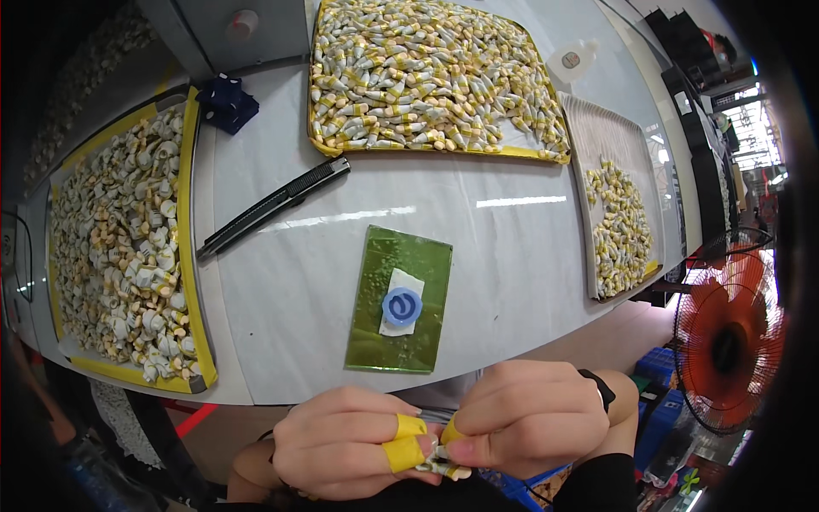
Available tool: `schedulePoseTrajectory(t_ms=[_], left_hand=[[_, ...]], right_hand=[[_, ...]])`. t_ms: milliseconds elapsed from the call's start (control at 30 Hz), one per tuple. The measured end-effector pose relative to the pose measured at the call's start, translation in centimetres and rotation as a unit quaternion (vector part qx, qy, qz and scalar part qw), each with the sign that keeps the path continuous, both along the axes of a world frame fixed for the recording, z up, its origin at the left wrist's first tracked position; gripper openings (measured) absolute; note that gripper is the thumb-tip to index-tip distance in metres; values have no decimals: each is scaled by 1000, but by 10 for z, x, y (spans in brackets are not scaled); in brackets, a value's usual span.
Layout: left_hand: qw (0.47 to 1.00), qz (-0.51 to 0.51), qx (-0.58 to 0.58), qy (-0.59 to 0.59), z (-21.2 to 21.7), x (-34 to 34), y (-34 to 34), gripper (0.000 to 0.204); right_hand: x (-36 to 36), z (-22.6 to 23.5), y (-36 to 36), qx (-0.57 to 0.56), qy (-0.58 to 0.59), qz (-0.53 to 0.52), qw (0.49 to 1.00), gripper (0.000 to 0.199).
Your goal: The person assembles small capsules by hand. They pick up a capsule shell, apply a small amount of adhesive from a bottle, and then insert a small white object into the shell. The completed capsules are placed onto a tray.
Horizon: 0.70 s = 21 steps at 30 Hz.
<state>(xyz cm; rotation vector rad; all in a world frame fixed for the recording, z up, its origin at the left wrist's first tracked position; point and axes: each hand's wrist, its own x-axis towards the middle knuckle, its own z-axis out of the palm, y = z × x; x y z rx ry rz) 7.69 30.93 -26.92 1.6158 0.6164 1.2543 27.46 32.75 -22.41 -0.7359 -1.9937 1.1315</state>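
Observation:
Low in front of the table's near edge, my left hand (354,439) and my right hand (533,418) meet fingertip to fingertip. Both are closed in a pinch around a small painted figurine part (439,466), white with dark marks and a peach-coloured end. My fingers hide most of it, so I cannot tell whether it is one part or two being pressed together. Yellow tape wraps fingers on both hands. Just beyond them lies a green glass plate (435,328) dotted with clear drops. On it, a blue round cap (402,306) rests on a white paper piece (386,326).
A yellow-edged tray (197,282) of white and peach parts stands left. Another tray (444,156), full of cone-shaped parts, lies at the back; a part-filled tray (593,119) is right. Also around: long black tool (277,207), navy cloth (227,104), white bottle (570,61), orange fan (729,341).

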Motion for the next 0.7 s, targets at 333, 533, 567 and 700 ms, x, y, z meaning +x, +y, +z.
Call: schedulePoseTrajectory(t_ms=[333,533,567,700], left_hand=[[1000,11,29,6,0,3,0,32],[996,5,80,42,0,-1,3,23],[995,-2,87,48,0,-3,5,21],[997,-1,71,43,2,-4,0,17]], right_hand=[[6,2,1,51,-7,21,998,13],[10,3,-2,70,-19,17,997,16],[13,0,-3,78,-15,19,997,16],[12,12,-3,105,-41,22,993,16]])
